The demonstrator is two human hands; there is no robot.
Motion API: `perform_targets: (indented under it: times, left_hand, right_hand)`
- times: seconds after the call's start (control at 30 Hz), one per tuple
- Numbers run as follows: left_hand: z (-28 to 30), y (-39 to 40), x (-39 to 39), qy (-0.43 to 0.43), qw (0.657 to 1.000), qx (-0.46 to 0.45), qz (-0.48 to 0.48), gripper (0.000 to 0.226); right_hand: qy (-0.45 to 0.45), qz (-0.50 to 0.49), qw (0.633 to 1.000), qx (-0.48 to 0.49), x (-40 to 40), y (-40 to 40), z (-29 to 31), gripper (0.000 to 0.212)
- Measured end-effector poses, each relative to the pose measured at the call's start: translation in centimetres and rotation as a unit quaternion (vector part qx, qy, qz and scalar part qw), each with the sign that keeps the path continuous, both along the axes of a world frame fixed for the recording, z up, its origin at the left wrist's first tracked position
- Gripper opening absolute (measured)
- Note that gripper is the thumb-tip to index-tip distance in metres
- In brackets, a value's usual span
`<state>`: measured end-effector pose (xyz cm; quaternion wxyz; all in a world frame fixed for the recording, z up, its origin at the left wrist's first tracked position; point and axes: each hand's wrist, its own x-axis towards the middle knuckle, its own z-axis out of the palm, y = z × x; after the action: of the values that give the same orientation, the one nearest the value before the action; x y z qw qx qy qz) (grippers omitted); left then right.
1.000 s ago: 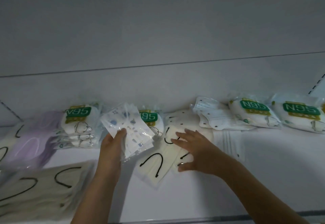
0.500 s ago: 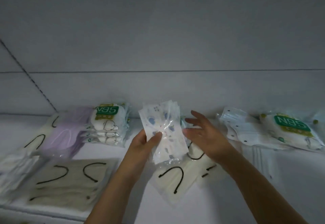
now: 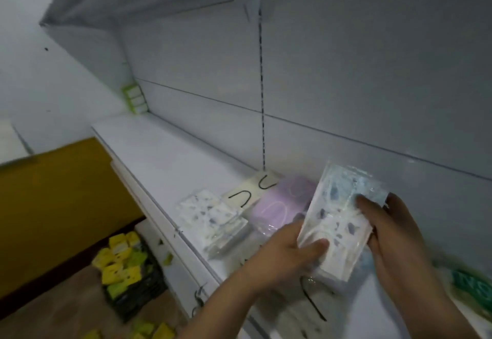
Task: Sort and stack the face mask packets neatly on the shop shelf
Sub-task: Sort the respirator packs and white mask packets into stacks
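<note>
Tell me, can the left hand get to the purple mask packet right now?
Probably not yet. The left hand is busy gripping the patterned packet bundle together with the right hand. The purple packet lies close by, uncovered on top.

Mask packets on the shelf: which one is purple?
The lilac packet, lying flat between the cream packet with black ear loops and the speckled stack gripped in both hands. The other packets are white, cream or patterned.

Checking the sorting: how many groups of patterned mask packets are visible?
2: one bundle of patterned packets held in both hands, one pile on the shelf to its left. Others may be hidden.
</note>
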<state>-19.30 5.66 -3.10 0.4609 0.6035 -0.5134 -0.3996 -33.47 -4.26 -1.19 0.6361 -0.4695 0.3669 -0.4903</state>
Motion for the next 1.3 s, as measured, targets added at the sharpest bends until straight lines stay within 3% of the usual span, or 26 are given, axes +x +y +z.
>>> perform_targets:
  times: [0.1,0.27,0.33,0.4,0.5,0.57,0.67,0.8,0.97,1.03,1.1,1.2,1.3]
  left_hand:
    - [0.8,1.8,8.4,-0.050,0.998,0.019,0.018,0.025]
    - [-0.5,3.5,20.7,0.093,0.962,-0.009,0.255,0.038]
    - [-1.7,3.0,24.1,0.081,0.958,-0.003,0.276,0.041]
    - [-3.0,2.0,26.9,0.017,0.964,0.005,0.267,0.040]
    - [-4.5,0.9,30.1,-0.157,0.956,0.066,0.239,0.044]
    - [-5.3,0.7,31.1,-0.218,0.946,0.131,0.198,0.060]
    - [-6.0,0.6,30.8,-0.206,0.949,0.196,0.137,0.076]
    - [-6.5,0.6,29.1,-0.204,0.950,0.207,0.116,0.071]
    - [-5.8,0.2,28.7,-0.221,0.947,0.205,0.112,0.072]
    - [-5.1,0.1,28.6,-0.268,0.938,0.167,0.141,0.073]
    - [-3.9,-0.4,27.6,-0.321,0.927,0.073,0.178,0.067]
    - [-1.9,-1.4,23.9,-0.288,0.939,-0.079,0.172,0.053]
    - [-1.3,-2.6,17.6,-0.239,0.951,-0.175,0.083,0.041]
  right_hand:
    - [0.078,0.035,0.996,-0.002,4.6,-0.1,0.0,0.015]
    - [0.203,0.161,0.965,0.034,12.6,2.9,-1.6,0.024]
    - [0.297,0.187,0.937,-0.001,15.5,4.3,-2.9,0.020]
    - [0.377,0.174,0.909,-0.036,17.8,5.5,-4.3,0.007]
    - [0.510,0.112,0.847,-0.099,19.7,6.6,-5.1,0.034]
    - [0.560,0.078,0.819,-0.100,20.3,7.3,-5.1,0.048]
    - [0.600,0.099,0.791,-0.069,21.3,8.2,-5.5,0.056]
    - [0.583,0.136,0.800,-0.043,22.7,9.0,-5.5,0.038]
    - [0.566,0.116,0.814,-0.061,23.2,9.3,-3.6,0.077]
    - [0.580,0.063,0.808,-0.082,22.4,8.9,-2.4,0.077]
    - [0.598,0.004,0.791,-0.128,21.0,8.0,-1.1,0.069]
    - [0.574,-0.071,0.792,-0.193,18.5,5.4,0.4,0.058]
    - [0.541,-0.171,0.781,-0.261,14.6,2.6,1.9,0.056]
